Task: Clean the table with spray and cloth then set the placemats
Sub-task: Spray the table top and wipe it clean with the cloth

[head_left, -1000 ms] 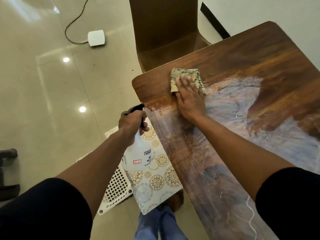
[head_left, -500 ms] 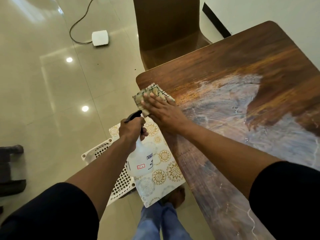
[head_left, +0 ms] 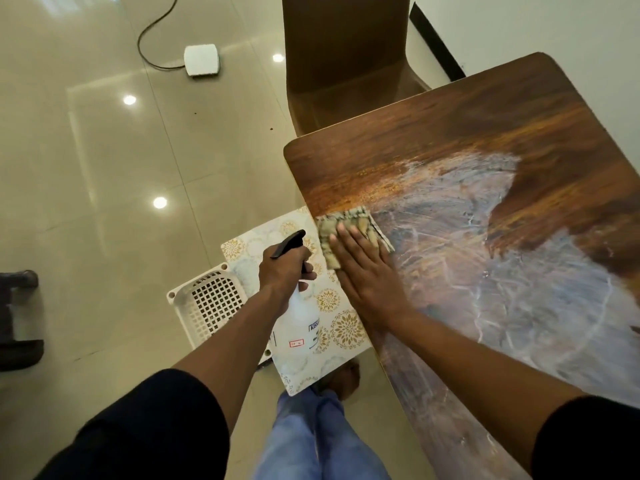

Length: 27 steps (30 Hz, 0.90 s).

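My right hand [head_left: 367,275] lies flat with straight fingers on a folded beige checked cloth [head_left: 349,223], pressing it onto the wooden table [head_left: 450,126] near its left edge. Pale wet smears cover much of the tabletop. My left hand [head_left: 284,268] grips a white spray bottle [head_left: 301,323] by its black trigger head, holding it off the table's left side. Below the bottle, white placemats [head_left: 332,327] with gold flower prints rest on a white perforated basket [head_left: 207,303].
A brown chair [head_left: 346,57] stands at the table's far end. A white device [head_left: 202,60] with a cable lies on the glossy tiled floor. A dark object [head_left: 17,320] sits at the left edge. My legs in blue jeans [head_left: 311,438] are beside the table.
My right hand swept the cloth from the far left corner toward the table's left edge and then nearer to me. The left hand kept the spray bottle in about the same place.
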Each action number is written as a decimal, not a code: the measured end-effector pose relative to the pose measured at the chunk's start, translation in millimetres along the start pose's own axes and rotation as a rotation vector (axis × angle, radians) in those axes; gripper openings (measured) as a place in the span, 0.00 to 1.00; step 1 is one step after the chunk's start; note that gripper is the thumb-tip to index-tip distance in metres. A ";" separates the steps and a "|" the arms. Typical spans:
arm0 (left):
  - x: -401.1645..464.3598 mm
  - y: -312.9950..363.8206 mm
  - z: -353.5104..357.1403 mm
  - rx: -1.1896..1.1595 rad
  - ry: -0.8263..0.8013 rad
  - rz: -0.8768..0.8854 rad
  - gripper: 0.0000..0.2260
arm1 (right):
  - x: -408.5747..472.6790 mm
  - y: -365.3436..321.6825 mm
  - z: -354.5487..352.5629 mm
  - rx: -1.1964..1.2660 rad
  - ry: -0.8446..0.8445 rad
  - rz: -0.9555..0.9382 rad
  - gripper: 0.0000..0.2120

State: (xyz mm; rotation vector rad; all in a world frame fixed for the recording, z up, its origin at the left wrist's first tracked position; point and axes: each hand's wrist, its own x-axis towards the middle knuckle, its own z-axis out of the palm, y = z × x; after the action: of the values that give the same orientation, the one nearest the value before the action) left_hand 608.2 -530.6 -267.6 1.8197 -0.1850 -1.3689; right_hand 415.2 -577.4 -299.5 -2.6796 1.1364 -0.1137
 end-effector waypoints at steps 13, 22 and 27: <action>-4.1 -13.6 1.1 0.035 -0.005 0.013 0.09 | 117.9 -16.2 -2.1 -0.027 -0.073 0.101 0.30; -27.3 -22.4 6.7 0.020 -0.042 0.031 0.09 | -35.4 -14.8 1.5 -0.016 -0.010 0.158 0.30; -47.5 -30.8 15.5 0.081 -0.072 0.017 0.10 | -101.8 -16.9 1.6 0.011 -0.094 0.248 0.30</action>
State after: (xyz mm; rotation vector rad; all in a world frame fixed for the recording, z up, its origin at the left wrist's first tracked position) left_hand 565.6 -492.3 -255.0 1.8315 -0.2968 -1.4341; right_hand 356.4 -492.7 -295.2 -2.4803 1.4192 0.0475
